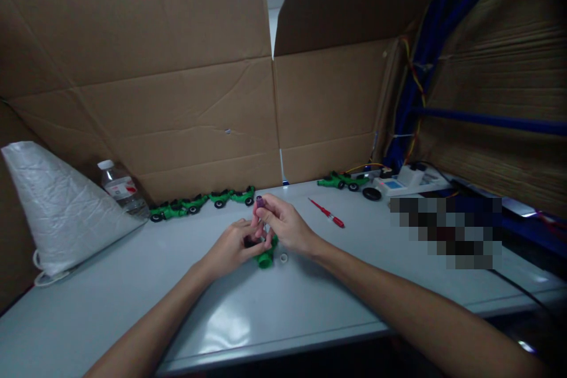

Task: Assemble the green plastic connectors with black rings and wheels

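Observation:
My left hand (233,247) is closed around a green toy car (265,260) low over the table, and its fingers hide much of the toy. Just above it, my right hand (286,221) pinches a small purple-handled tool (260,203). The tool stands roughly upright, its end sticking up past the fingertips; it may be a screwdriver, but the lower part is mostly covered. Close to the right of the toy lies a small white ring (284,258). A red screwdriver (326,213) lies on the table beyond my right hand.
Several green toy cars (219,198) line the cardboard wall (177,100), with more green toys (341,181) at back right. A black ring (371,194) lies near a white power strip (411,181). A water bottle (121,189) and white bag (75,212) stand on the left.

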Motion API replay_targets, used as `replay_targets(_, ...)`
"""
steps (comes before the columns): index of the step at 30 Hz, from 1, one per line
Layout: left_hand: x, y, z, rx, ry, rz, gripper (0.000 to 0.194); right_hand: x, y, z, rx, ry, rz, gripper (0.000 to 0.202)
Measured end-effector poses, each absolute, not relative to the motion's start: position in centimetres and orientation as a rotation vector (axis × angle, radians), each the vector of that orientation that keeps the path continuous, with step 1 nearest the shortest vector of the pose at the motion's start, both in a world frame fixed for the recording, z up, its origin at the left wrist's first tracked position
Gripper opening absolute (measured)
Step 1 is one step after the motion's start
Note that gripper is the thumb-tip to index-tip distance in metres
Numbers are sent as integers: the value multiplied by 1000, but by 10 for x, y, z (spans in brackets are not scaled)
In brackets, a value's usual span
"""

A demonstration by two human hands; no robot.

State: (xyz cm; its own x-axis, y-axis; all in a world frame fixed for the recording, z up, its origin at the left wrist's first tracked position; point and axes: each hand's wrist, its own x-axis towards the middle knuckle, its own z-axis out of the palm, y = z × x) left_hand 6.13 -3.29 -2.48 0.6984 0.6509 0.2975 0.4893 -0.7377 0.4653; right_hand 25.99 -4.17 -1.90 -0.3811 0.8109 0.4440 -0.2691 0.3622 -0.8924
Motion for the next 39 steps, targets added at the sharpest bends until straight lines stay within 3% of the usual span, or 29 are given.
replay_targets(7, 66, -37, -30, 2663, 1066, 648, 31, 253, -48, -23, -591, -1470, 1136, 33)
replay_targets(15, 60, -38, -8, 2451, 690, 560, 30, 262, -41, -15, -448, -1497, 1328, 40)
replay_targets(24, 55, -33, -11, 2304, 688, 517, 35, 265, -43, -12, -377, -1532, 1497, 42)
replay_targets(39, 58, -34, -33, 2564, 971, 645, 26, 244, -55, -28, -585, -1493, 1179, 35)
